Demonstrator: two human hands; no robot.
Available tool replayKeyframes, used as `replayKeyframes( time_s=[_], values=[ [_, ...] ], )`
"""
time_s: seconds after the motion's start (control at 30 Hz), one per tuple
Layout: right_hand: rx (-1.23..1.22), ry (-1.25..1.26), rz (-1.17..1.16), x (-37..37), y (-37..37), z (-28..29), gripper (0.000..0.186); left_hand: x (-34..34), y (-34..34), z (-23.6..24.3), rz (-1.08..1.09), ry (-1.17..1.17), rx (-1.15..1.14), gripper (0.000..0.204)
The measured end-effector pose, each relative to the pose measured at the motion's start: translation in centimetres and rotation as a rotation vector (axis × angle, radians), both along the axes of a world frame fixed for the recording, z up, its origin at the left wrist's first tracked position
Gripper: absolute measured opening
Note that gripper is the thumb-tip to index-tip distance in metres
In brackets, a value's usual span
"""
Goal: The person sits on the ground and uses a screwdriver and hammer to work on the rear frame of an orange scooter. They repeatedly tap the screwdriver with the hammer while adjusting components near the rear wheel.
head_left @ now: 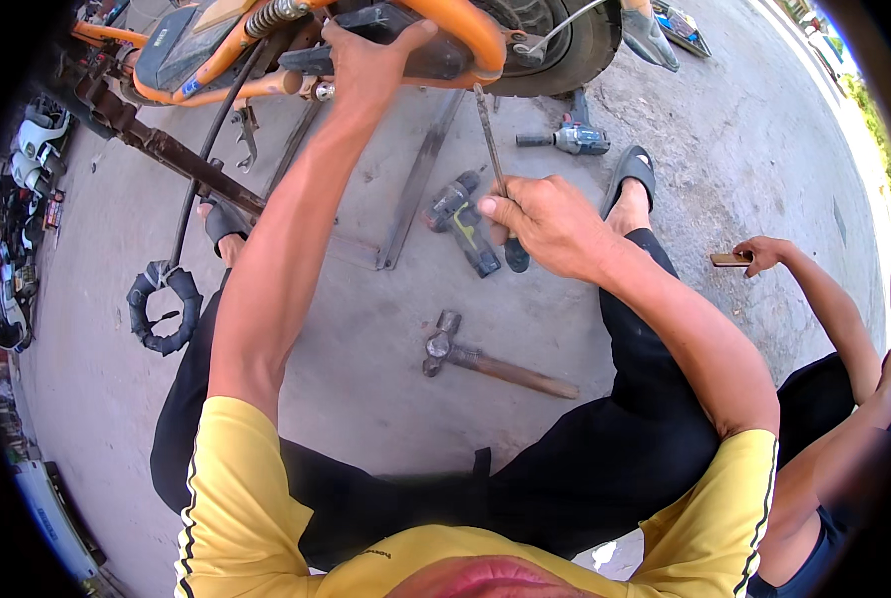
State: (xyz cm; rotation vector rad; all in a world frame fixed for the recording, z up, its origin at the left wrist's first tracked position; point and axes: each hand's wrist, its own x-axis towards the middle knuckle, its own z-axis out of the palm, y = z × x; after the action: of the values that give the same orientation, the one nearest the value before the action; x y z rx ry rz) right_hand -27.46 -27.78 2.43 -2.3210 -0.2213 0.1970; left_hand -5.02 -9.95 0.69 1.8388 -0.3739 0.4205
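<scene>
My left hand grips the black part inside the lower edge of an orange tubular vehicle frame, at the top middle. My right hand is closed round a long screwdriver-like tool, its dark handle below my fingers and its thin shaft rising to the underside of the frame. Whether its tip touches the frame is hard to tell. A black tyre is partly visible behind the frame. Below my hands lie a cordless drill, an impact wrench and a ball-peen hammer on the concrete.
A rusty bar and a rod with a black wrapped ring are at left, near metal rails. A tool tray is at upper right. Another person's hand holds a flat object at right. Parked scooters line the far left.
</scene>
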Motion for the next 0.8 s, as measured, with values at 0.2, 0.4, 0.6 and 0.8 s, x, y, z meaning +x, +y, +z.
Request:
replayKeyframes(
  time_s=[0.2,0.4,0.6,0.8],
  values=[
    [0.028,0.089,-0.028,-0.5,-1.2,-0.5,0.044,0.1,-0.1,1.0,-0.005,0.038,0.019,0.111],
    [-0.019,0.16,-0.034,-1.5,-1.1,-0.6,0.045,-0.3,1.3,0.8,0.02,0.02,0.092,0.096],
    [0.163,0.251,-0.128,-1.4,-1.4,-0.4,0.047,-6.2,1.1,-1.3,-0.003,0.077,0.117,0.082],
    [0.234,0.239,-0.087,-2.8,-1.3,0.0,0.046,-4.0,-0.1,-2.9,-0.454,0.833,-1.025,0.068]
  ],
)
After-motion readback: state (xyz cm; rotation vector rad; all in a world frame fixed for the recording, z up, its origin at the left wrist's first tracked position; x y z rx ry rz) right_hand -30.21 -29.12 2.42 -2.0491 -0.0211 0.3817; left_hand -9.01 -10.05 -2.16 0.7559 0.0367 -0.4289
